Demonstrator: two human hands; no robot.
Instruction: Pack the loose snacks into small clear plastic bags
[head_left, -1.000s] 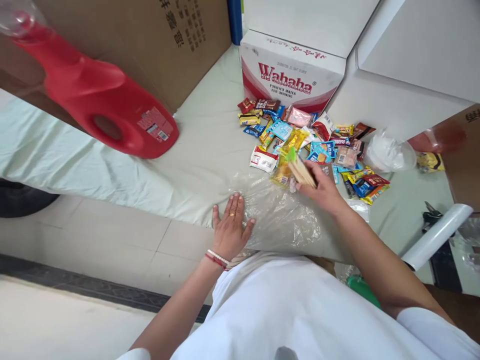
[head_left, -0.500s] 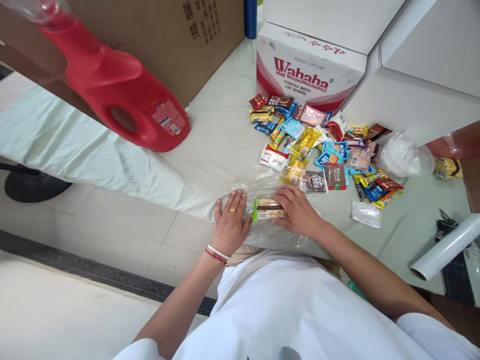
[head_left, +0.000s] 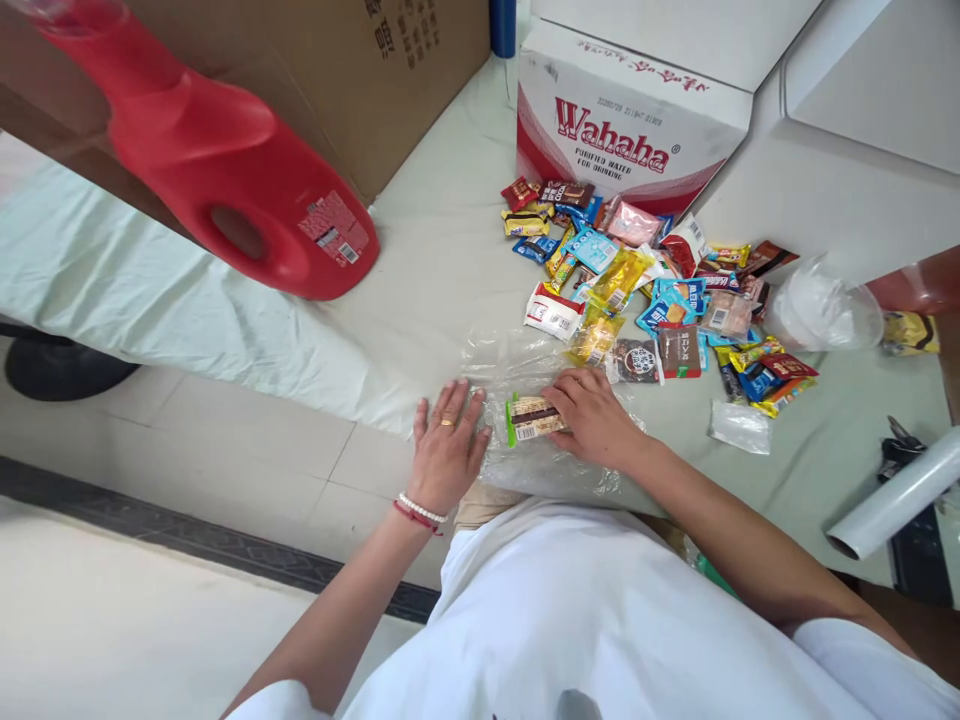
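A wrapped snack bar (head_left: pixel 527 418) with a green end and a barcode lies on a crinkled sheet of clear plastic film (head_left: pixel 499 352). My right hand (head_left: pixel 596 418) covers the right end of the bar, fingers over the top edge and thumb along the bottom. To the left of the bar, my left hand (head_left: pixel 448 452) lies flat at the film's left edge with its fingers spread, apart from the bar. Beyond the right hand are a black seed packet (head_left: pixel 636 362) and a yellow wrapped snack (head_left: pixel 596 335).
Several colourful snack packets (head_left: pixel 679 300) are heaped before a white Wahaha box (head_left: pixel 622 130). A red jug (head_left: pixel 247 190) stands at the left near a brown carton (head_left: pixel 315 80). At right are a clear packet (head_left: pixel 741 428), a plastic bag (head_left: pixel 825 305) and a film roll (head_left: pixel 896 495).
My left hand has slid a little left, away from the snack bar, with its fingers spread wider. My right hand stays on the bar. The view has shifted slightly.
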